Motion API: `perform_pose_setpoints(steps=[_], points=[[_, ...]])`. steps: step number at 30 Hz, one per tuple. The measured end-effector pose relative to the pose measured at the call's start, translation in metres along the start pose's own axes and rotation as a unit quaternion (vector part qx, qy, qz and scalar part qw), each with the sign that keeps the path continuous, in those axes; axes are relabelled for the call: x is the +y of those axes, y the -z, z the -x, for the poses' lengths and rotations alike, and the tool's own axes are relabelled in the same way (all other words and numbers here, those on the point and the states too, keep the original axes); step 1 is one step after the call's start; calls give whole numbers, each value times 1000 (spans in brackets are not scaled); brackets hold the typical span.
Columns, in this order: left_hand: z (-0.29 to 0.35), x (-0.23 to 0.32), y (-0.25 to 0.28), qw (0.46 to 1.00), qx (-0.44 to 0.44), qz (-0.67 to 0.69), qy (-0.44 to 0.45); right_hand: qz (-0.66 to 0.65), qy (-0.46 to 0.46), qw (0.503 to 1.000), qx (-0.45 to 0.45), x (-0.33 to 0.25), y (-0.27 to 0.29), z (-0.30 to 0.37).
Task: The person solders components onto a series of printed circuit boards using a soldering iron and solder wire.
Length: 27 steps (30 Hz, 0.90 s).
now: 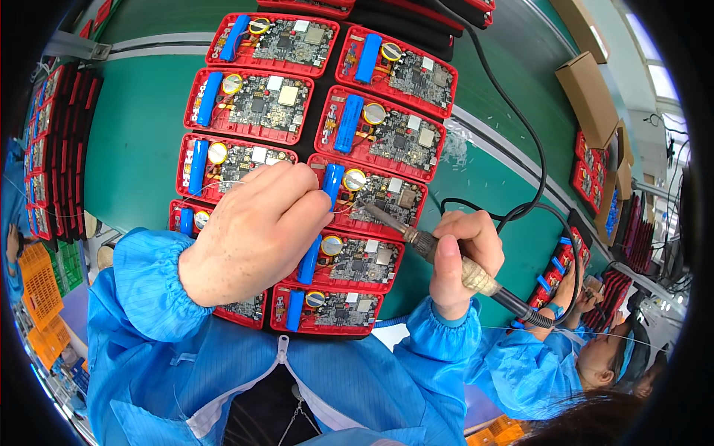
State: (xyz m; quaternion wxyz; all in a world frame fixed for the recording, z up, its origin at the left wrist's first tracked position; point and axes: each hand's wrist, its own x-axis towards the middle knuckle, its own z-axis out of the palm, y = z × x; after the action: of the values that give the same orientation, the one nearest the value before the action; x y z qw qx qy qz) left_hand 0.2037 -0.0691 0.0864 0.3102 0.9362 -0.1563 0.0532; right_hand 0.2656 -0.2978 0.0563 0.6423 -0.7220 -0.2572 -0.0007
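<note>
My right hand (462, 256) grips a soldering iron (482, 278), its tip angled up and left over an open red device case (413, 214) with a circuit board. In my left hand (256, 227), closed in a pinch, is a thin solder wire (348, 206); its end reaches near the iron's tip, though exact contact is too small to tell. That case also holds a blue cylindrical battery (332, 178) and a yellow-rimmed coin cell (355, 179). Several like cases stand in two columns on a black tray (318, 104). My left hand covers part of the left column.
The iron's black cable (541, 160) loops across the green bench (130, 160). Stacked trays of red cases (56, 156) stand at the left. Cardboard boxes (587, 89) are at the far right. A co-worker in a blue sleeve (513, 372) works on more cases at the right.
</note>
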Motion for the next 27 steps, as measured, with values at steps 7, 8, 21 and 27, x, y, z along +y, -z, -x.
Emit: perform_pose_setpoints(steps=[7, 8, 21, 27], points=[[-5, -1, 0, 999, -21, -25, -2, 2, 4, 1000, 2, 0, -1, -1], [-7, -1, 0, 999, -21, -25, -2, 0, 1, 1000, -3, 0, 0, -2], [-42, -8, 57, 984, 141, -101, -46, -84, -21, 994, 67, -8, 14, -35], [-54, -27, 27, 993, 104, -22, -51, -86, -31, 993, 73, 7, 3, -60]])
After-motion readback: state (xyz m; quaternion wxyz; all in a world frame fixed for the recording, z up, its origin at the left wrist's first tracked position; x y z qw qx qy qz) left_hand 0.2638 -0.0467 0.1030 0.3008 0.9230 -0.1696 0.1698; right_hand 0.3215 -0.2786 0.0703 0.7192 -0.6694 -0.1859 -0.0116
